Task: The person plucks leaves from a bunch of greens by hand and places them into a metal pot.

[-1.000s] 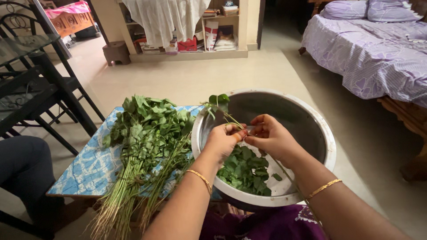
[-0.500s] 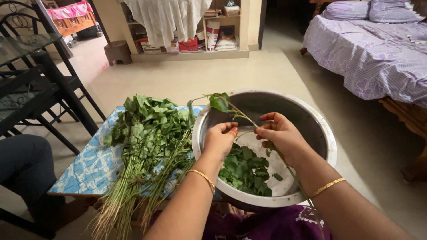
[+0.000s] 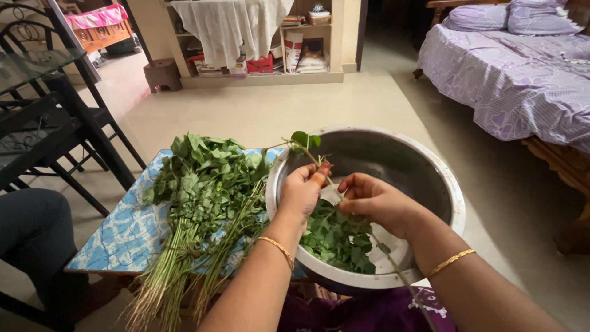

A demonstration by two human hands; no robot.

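Both hands work inside a wide steel bowl [image 3: 452,190] on the lap. The left hand [image 3: 301,193] pinches the upper part of a thin leafy stem [image 3: 305,142] between thumb and fingertips; the right hand [image 3: 375,200], palm down, grips the same stem lower. Plucked leaves [image 3: 338,237] lie heaped in the bowl's near half. Just left, a bundle of greens [image 3: 196,197] lies on a blue patterned board [image 3: 123,230], roots overhanging its near edge. Beyond stretches open cream floor, a black chair [image 3: 55,123] at left, a purple-sheeted bed [image 3: 516,80] at right. Far back, shelves hold a red box [image 3: 260,61] and a tall white packet [image 3: 294,49]
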